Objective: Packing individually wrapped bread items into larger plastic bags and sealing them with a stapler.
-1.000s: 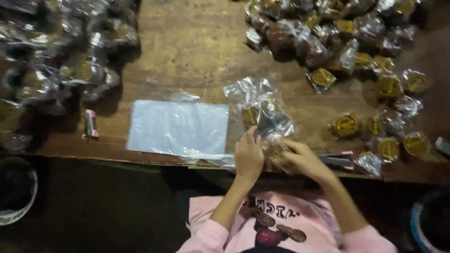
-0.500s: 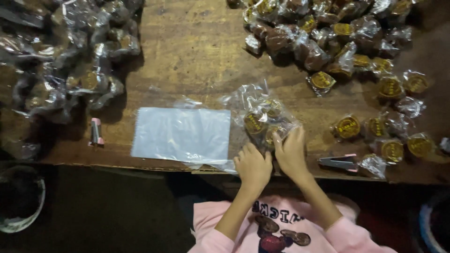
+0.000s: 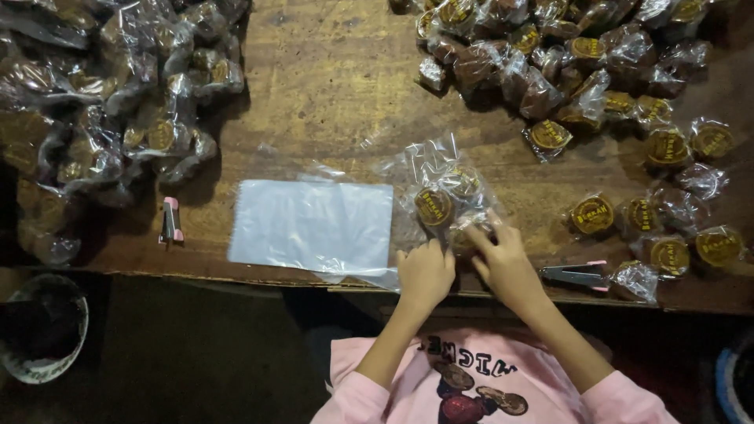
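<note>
A clear plastic bag [image 3: 440,188] with several round brown cakes in yellow-labelled wrappers lies on the wooden table [image 3: 330,86] near its front edge. My left hand [image 3: 424,275] is curled on the bag's near left corner. My right hand [image 3: 506,263] grips the bag's near right end, fingers pressed on a wrapped cake inside. The two hands sit close together, almost touching.
A stack of flat clear bags [image 3: 314,224] lies left of the hands. A pink stapler [image 3: 170,220] sits further left, another stapler [image 3: 577,275] right of my right hand. Loose wrapped cakes [image 3: 667,145] fill the right and back; filled bags [image 3: 118,118] pile at left. A bowl [image 3: 43,330] stands below the table.
Both hands have drawn together at the near end of the bag and closed on it. The bag has shifted slightly and lies flatter on the table.
</note>
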